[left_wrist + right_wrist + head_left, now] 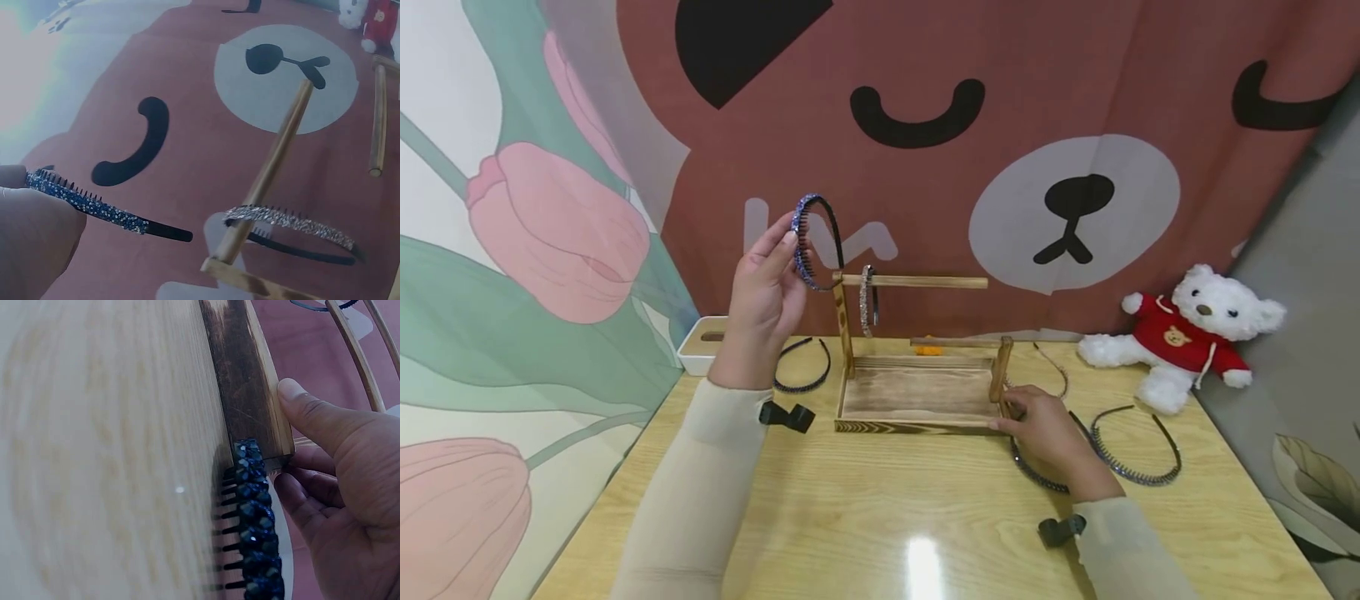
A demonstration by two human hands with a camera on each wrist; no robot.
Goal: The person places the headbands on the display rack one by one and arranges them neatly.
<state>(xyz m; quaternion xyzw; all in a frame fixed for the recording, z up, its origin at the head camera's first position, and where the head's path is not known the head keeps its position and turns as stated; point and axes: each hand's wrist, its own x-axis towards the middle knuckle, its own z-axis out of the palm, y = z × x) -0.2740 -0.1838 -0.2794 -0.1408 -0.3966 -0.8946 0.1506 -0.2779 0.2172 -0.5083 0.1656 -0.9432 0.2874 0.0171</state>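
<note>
Two hands at a wooden stand (925,393) on a pale wood table (850,517). The left hand (766,287), raised at the left of the stand, pinches a blue glitter headband (106,210) between thumb and fingers, the gap closed down to the band's thickness. The headband is held in the air with its comb teeth facing inward, just beside the left end of the stand's upper bar (932,282); in the left wrist view its visible tip is apart from the wood. A silver glitter headband (865,304) hangs on that bar, near its left end. The right hand (1048,429) grips the stand's near right corner, thumb on the near edge, the other fingers curled beyond it. Beneath this hand, a dark beaded headband (255,519) lies at the same corner. Another headband (1138,478) rests farther right on the table, and a dark headband (803,389) lies left of the stand. At the far right sits a white teddy bear (1180,337) in a red top; at the far left, a white box (697,364).
</note>
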